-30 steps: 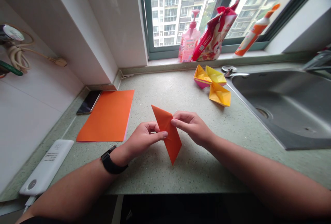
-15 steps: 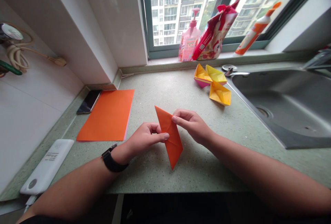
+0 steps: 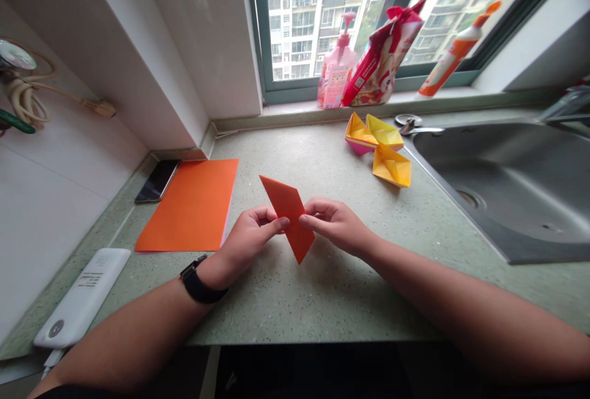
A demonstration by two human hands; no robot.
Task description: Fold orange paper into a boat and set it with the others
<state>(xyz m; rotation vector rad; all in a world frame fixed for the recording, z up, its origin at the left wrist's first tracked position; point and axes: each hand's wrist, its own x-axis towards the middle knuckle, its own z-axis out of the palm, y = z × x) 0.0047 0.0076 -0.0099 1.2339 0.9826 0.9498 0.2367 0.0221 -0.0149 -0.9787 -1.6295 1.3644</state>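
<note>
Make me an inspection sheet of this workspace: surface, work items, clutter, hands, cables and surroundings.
Surface: speckled green countertop, with a metal sink set in at right.
Work items: folded orange paper in hand; flat orange sheet at left; three folded paper pieces near the sink.
Clutter: dark phone beside the flat orange sheet; white device nearer the front.
Hands: left hand and right hand both pinch the folded orange paper; black watch on the left wrist.
Cables: white cable at the white device; coiled cord by the left wall.
Surroundings: pink pump bottle, red bag and orange-white bottle along the window.
</note>
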